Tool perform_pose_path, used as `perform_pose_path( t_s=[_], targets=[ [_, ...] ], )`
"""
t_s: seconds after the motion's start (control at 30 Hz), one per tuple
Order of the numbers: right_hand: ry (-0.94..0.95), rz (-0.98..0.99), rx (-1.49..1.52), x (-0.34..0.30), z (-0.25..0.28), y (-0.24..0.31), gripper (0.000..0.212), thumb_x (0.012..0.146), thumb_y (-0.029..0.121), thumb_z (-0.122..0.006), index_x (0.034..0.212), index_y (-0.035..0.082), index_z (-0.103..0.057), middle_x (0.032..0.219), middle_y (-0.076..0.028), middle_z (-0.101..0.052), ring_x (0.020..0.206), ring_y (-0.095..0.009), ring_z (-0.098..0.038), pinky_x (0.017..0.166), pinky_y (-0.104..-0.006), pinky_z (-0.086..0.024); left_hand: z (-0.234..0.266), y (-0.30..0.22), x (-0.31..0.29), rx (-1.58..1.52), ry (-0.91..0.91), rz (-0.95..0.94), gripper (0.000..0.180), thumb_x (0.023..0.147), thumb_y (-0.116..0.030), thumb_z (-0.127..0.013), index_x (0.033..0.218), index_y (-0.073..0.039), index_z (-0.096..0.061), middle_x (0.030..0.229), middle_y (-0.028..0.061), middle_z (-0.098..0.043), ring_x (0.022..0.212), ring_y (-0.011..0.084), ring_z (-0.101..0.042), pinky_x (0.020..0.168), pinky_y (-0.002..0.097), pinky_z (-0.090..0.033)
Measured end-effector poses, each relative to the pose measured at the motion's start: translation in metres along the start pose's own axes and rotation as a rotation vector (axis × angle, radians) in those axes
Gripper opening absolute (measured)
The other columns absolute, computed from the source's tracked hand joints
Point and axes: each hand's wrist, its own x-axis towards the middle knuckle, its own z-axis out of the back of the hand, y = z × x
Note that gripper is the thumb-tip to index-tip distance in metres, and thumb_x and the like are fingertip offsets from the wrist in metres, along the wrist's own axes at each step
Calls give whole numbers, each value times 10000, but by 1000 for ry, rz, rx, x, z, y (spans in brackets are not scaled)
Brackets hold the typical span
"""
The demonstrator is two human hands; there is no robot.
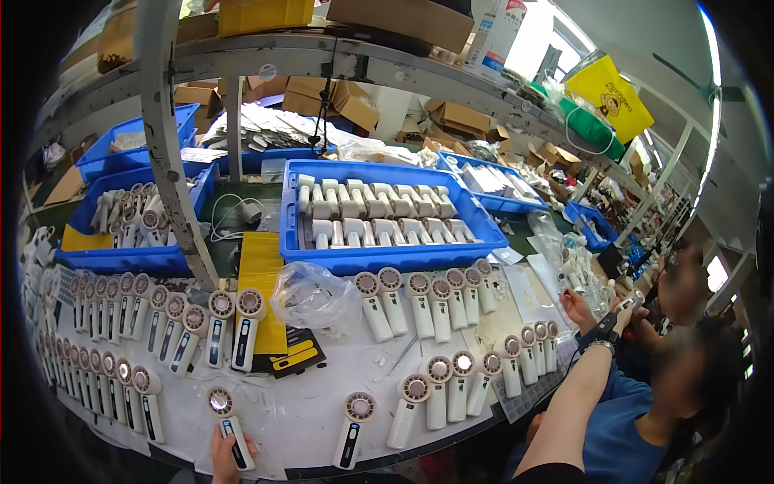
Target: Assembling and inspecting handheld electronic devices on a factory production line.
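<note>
My left hand (229,453) is closed around the handle of a white handheld fan (219,401), its round head up, over the table's front edge. My right arm stretches far to the right, a bracelet at the wrist. At its end my right hand (622,318) is closed on a white handheld fan (633,301), small in view and partly hidden by the fingers. Between my hands a single fan (352,430) with a dark front strip lies on the white table (322,403). Rows of similar fans (439,392) lie to its right, and more fans (147,403) to the left.
A blue crate (395,256) full of fans stands behind, with another blue crate (129,260) at left. A crumpled clear bag (316,298) lies beside a yellow sheet (262,274). A metal post (165,145) rises at left. A co-worker in blue (601,427) sits close at right.
</note>
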Motion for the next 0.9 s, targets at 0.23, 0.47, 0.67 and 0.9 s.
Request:
perform_pose_path(
  t_s=[0.23,0.47,0.67,0.9],
  targets=[
    [-39,79,-6,-3,-21,-24,393,889,359,-521,1121,43,-515,901,-89,-604,711,-159,-596,554,-263,-457,3,0,-1,26,-23,-33,248,887,-198,-433,1068,-32,-393,751,121,-560,529,197,-554,497,303,-480],
    [-100,162,1,12,60,69,386,890,343,-521,1136,47,-509,913,-89,-606,716,-158,-595,570,-262,-461,0,1,0,15,-22,-13,240,891,-203,-431,1063,-37,-401,742,111,-553,528,193,-553,492,297,-478],
    [-143,217,14,-12,4,63,381,892,330,-520,1149,50,-504,923,-90,-607,720,-157,-593,583,-261,-465,1,-8,-7,106,-53,122,298,962,-264,-419,1142,-38,-493,849,53,-574,723,152,-578,613,273,-470],
    [-191,283,19,-36,-54,-42,376,894,314,-520,1164,53,-498,935,-91,-608,725,-156,-592,598,-261,-469,-15,-20,-11,91,-57,105,304,953,-233,-443,1184,-39,-481,878,54,-580,745,159,-586,636,273,-475]
  ],
)
